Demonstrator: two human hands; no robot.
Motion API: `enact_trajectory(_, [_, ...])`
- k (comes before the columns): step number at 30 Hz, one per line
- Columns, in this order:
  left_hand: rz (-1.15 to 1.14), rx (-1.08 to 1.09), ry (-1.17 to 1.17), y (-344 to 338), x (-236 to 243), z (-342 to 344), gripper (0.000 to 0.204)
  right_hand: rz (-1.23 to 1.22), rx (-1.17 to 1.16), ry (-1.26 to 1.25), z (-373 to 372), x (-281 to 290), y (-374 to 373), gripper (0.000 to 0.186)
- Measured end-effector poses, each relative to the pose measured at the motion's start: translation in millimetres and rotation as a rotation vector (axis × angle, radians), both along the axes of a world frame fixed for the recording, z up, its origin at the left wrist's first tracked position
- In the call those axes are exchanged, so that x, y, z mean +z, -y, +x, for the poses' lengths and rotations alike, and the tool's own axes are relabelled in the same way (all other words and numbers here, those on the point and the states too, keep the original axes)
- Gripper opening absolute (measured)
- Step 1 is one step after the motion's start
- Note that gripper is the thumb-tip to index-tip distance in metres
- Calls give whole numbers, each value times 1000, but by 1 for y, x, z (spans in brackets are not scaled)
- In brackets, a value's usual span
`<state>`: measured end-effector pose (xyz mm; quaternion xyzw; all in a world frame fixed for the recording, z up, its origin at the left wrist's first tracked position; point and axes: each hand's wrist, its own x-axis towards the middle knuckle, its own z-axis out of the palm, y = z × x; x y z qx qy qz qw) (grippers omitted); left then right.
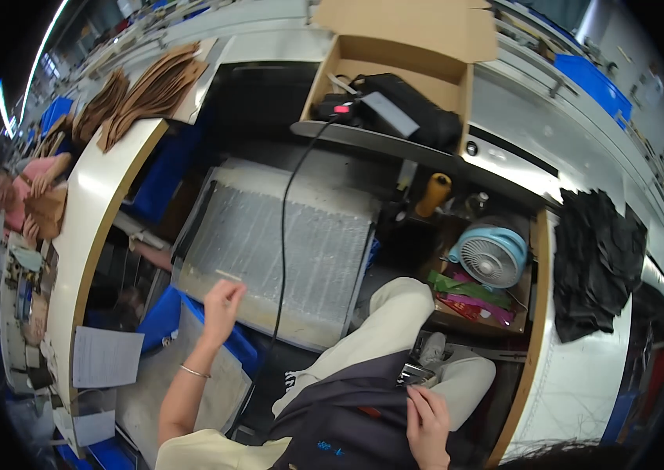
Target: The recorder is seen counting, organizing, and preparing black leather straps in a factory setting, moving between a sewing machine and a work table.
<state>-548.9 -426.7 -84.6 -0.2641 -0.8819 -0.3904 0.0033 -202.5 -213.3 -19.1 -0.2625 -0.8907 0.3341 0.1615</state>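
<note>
My left hand (224,312) is raised over the left side of a worn grey panel (289,247) under the bench. Its fingertips are pinched together beside a small pale strip, too small to make out clearly. My right hand (427,427) rests over the dark apron (355,419) on my lap, its fingers loosely stretched and slightly bent. Just past those fingertips lies a small shiny metal object (416,374), whose kind I cannot tell. A black cable (283,235) runs down across the grey panel to the left of my lap.
An open cardboard box (469,110) holds dark items and a grey block. At right are a light-blue fan (491,257), colourful packets (473,301) and black cloth pieces (594,262). Brown pieces (156,90) are stacked at left. Another person (23,192) handles brown material far left.
</note>
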Motion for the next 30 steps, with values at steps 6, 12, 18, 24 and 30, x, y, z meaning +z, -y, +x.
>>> enact_trajectory(6, [-484,-400,-106,18,-124,19,43,156,497,69,-140,-99,-2,28])
enact_trajectory(12, [-664,-676,-283,25,-158,-4,66,311,757,337,-210,-181,38,64])
enact_trajectory(18, [-563,-803,-517,40,-172,-9,40,592,742,411,-228,-211,55,50])
enact_trajectory(24, [30,180,-309,-23,-102,-40,43,-98,564,279,-299,-144,-37,15])
enact_trajectory(30, [-42,734,-124,26,-193,-129,53,-264,685,420,-301,-153,-52,20])
